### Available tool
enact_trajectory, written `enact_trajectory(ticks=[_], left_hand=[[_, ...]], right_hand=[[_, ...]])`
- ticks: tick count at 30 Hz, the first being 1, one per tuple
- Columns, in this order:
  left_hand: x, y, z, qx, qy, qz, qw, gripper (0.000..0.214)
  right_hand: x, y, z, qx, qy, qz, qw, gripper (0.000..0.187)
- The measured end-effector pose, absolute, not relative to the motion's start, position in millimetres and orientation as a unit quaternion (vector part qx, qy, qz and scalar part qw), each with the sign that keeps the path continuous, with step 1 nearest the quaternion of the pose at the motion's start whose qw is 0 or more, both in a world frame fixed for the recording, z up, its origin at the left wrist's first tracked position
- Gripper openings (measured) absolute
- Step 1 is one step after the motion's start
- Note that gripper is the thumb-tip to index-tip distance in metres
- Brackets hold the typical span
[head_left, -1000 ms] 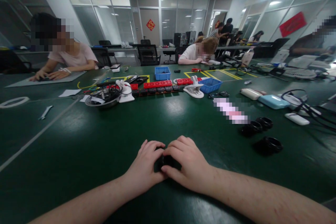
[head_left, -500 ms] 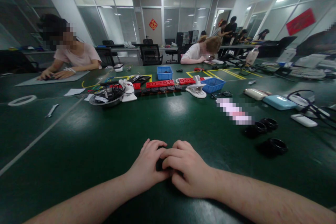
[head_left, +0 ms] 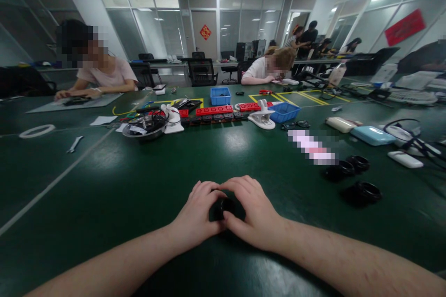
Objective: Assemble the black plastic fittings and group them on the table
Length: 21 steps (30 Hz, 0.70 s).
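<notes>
Black ring-shaped part (head_left: 220, 209) low in the middle of view, at the table, cupped between both hands; left hand (head_left: 202, 209) curled round its left side, right hand (head_left: 253, 213) arched on its right with the thumb against the near side; fingertips meet just beyond it, so sideways room between the palms is narrow; how firm the grip is, cannot tell; ahead, a broad stretch of green table (head_left: 139, 185) runs to a metal bowl (head_left: 150, 136), red strip (head_left: 214, 110) and white clip (head_left: 262, 119); to the right, well apart, three black round parts (head_left: 370, 191) bound the reach; half a second ago the right fingers overlapped the left and mostly hid the part, now its rim shows; surface glossy, crossed at left by a pale line (head_left: 52, 185), wrench (head_left: 75, 144) beside it; behind, co-workers seated, chairs, glazed partitions, ceiling lights.
</notes>
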State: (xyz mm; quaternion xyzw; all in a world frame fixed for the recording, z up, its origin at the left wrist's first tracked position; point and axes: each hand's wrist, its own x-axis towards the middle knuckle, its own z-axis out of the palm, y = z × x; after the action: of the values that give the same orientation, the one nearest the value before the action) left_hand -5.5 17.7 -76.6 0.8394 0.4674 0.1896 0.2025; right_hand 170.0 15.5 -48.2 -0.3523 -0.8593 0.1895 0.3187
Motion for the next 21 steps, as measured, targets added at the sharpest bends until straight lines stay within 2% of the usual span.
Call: enact_trajectory(ticks=[10,21], left_hand=[[-3.3,16.7,-70.7,0.839,0.468,0.184,0.208,0.032],[-2.5,14.6,-74.1,0.835,0.477,0.194,0.194,0.029]], right_hand=[[168.9,17.2,-47.5,-0.383,-0.876,0.149,0.253,0.018],[163.1,12.5,-54.9,-0.321,-0.866,0.223,0.312,0.021]])
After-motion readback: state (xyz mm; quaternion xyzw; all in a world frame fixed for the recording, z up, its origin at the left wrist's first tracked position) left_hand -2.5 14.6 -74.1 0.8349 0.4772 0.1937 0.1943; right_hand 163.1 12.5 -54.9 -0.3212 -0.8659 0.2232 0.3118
